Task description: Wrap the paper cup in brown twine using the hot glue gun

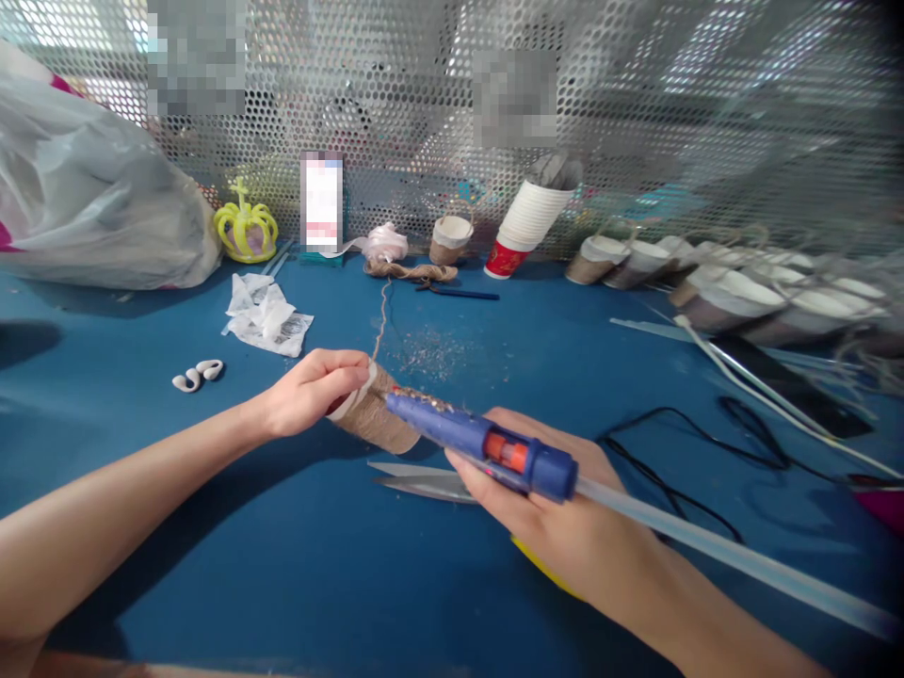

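Slanting in the grip of the left hand (317, 391), a twine-wrapped cup (378, 424) is near the middle of the scene, over the blue counter (282, 565), its pale rim to the left and its base toward the right. From where I stand it seems very light, probably paper under the winding, so the wall would likely dent under a hard squeeze. The twine looks rough enough to give good purchase; anywhere with wet glue would be slick and hot. The rim is the sensible place to hold, well back from the nozzle, and that is where the left thumb and fingers are pinched together. A loose twine strand (382, 325) runs from the rim to the twine bundle (413, 273) on the far side.

The right hand (543, 490) has its fingers wrapped around a blue glue gun (473, 438), though some are hidden underneath. Its tip points left at the winding; I can't tell whether it touches. A long glue stick (706, 546) juts from the back, likely to make the tool tail-heavy.

Just beneath lie scissors (424, 482), partly covered by that hand. Farther off stand a leaning stack of paper cups (533, 217) and, at far right, a cluster of wrapped cups (734, 297).
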A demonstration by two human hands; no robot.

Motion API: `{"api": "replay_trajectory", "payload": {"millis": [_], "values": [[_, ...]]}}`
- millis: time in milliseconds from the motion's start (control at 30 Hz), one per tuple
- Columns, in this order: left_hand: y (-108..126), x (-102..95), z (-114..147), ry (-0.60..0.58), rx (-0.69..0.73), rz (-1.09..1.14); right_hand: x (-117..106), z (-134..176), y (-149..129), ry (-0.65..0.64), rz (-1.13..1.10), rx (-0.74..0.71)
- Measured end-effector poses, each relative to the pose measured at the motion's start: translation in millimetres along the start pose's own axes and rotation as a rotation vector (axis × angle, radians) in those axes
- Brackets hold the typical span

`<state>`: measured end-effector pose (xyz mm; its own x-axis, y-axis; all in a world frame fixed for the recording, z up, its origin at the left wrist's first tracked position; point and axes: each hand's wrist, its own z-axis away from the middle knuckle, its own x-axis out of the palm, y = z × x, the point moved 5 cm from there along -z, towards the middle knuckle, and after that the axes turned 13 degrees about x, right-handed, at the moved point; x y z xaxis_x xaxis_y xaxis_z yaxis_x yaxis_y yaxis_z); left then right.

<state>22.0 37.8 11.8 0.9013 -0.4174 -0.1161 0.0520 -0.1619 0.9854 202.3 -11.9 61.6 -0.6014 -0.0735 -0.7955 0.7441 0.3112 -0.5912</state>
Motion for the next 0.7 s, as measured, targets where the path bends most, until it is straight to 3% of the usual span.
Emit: {"api": "replay_trajectory", "payload": {"millis": [700], "values": [[0.1,1.4,0.3,-0.001,-0.016,0.032,0.3,-0.4,1.4,-0.003,-0.021,0.037]]}}
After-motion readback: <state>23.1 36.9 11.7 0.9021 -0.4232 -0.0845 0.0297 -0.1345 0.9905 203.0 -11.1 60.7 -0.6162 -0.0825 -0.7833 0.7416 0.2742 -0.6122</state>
